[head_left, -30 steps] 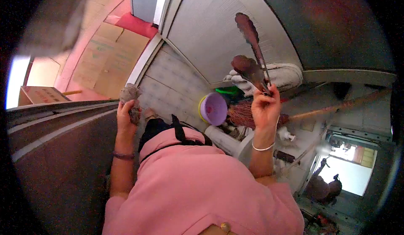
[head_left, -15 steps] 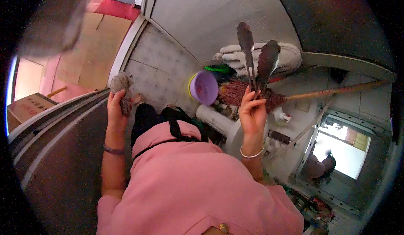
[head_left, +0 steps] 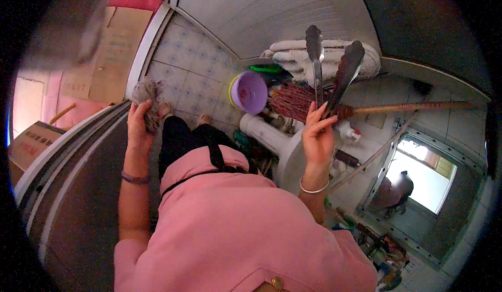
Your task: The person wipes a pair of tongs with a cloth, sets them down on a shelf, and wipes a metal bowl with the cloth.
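My left hand (head_left: 139, 127) is closed around a crumpled grey-brown rag (head_left: 149, 101), held out by the doorway on the left. In my right hand (head_left: 319, 140) is a pair of metal tongs (head_left: 347, 68), gripped near the lower end. Its two scalloped tips point up and stand spread apart, with nothing between them. Behind the tongs are the reddish bristles of a broom (head_left: 294, 101) and a rolled whitish towel or mat (head_left: 334, 56); neither appears to be held.
A purple basin (head_left: 250, 92) stands on the tiled floor (head_left: 196, 64). A white pedestal sink (head_left: 293, 158) is in front of me. To the right hangs a mirror (head_left: 418, 179) above cluttered toiletries. Flattened cardboard (head_left: 112, 56) lies beyond the door frame (head_left: 144, 62).
The view has shifted slightly. My right hand and the tongs have moved a little to the right in view. My left hand still holds the rag, slightly farther left.
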{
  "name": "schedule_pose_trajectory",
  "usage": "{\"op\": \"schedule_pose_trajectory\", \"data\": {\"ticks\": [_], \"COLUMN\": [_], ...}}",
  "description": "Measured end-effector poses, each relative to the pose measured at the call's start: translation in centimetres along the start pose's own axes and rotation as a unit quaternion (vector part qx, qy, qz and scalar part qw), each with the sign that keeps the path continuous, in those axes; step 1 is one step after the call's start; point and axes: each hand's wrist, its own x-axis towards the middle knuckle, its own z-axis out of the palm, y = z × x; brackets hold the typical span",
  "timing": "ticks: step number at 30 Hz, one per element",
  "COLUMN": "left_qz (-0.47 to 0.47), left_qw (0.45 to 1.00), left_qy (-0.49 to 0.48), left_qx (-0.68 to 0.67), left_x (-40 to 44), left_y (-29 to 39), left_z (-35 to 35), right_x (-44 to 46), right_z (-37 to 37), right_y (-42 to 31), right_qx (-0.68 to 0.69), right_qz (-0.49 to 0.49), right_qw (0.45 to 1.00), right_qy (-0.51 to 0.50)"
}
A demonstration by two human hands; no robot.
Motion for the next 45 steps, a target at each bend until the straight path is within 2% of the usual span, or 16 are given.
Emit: {"op": "schedule_pose_trajectory", "data": {"ticks": [4, 15, 21, 24, 27, 30, 31, 33, 34, 35, 37, 38, 39, 42, 44, 45], "left_qz": [0.001, 0.003, 0.007, 0.005, 0.027, -0.015, -0.030, -0.064, -0.023, 0.015, 0.152, 0.278, 0.390, 0.411, 0.470, 0.498], "left_qw": [1.000, 1.000, 1.000, 1.000, 0.999, 0.994, 0.995, 0.993, 0.991, 0.984, 0.959, 0.890, 0.780, 0.721, 0.662, 0.633], "left_qy": [-0.021, 0.006, -0.004, -0.010, -0.025, -0.106, -0.091, -0.099, -0.114, -0.123, -0.151, -0.115, -0.076, -0.065, -0.052, -0.046], "left_qx": [0.013, 0.013, 0.020, 0.023, 0.031, 0.009, -0.018, 0.007, 0.065, 0.126, 0.183, 0.342, 0.484, 0.555, 0.581, 0.591], "left_x": [0.8, 1.5, 1.7, 1.5, 0.2, 1.0, 1.5, 0.6, 0.1, -0.3, 1.0, 1.9, 2.2, 1.5, 1.0, 1.0], "left_y": [0.0, -0.5, -0.3, 0.1, 0.8, 0.7, 0.6, 1.6, 2.2, 2.7, 3.0, 3.4, 3.8, 5.2, 6.7, 7.0], "left_z": [-0.3, 0.1, -0.2, 0.2, 2.6, 3.4, 3.9, 5.5, 6.7, 7.5, 8.2, 8.7, 9.2, 10.2, 10.6, 10.8], "right_x": [-0.1, 1.0, 1.6, 1.5, 1.3, 0.7, 0.9, 1.4, 0.3, 0.2, 0.5, 0.9, 0.9, 0.1, -0.2, -0.2], "right_z": [0.4, 0.6, 0.1, 0.1, -0.3, -0.4, -0.8, -2.0, -1.6, -1.9, -1.8, -2.1, -2.3, -2.2, -2.2, -2.4], "right_y": [0.3, -0.5, -1.9, -1.1, -0.4, 0.6, 0.1, -1.4, 0.7, 1.3, 0.9, -0.1, 0.5, 1.7, 1.9, 1.1], "right_qx": [0.010, -0.010, -0.092, -0.093, -0.190, -0.193, -0.222, -0.276, -0.281, -0.294, -0.322, -0.375, -0.392, -0.433, -0.440, -0.419], "right_qz": [-0.008, -0.033, -0.054, -0.027, -0.110, -0.090, -0.120, -0.174, -0.091, -0.094, -0.099, -0.138, -0.137, -0.145, -0.162, -0.115], "right_qw": [1.000, 0.999, 0.994, 0.995, 0.975, 0.977, 0.968, 0.945, 0.955, 0.951, 0.941, 0.916, 0.909, 0.888, 0.882, 0.899], "right_qy": [0.001, 0.012, 0.007, -0.002, -0.017, -0.017, -0.020, -0.027, -0.024, -0.021, -0.020, -0.029, -0.037, -0.052, -0.043, -0.061]}}
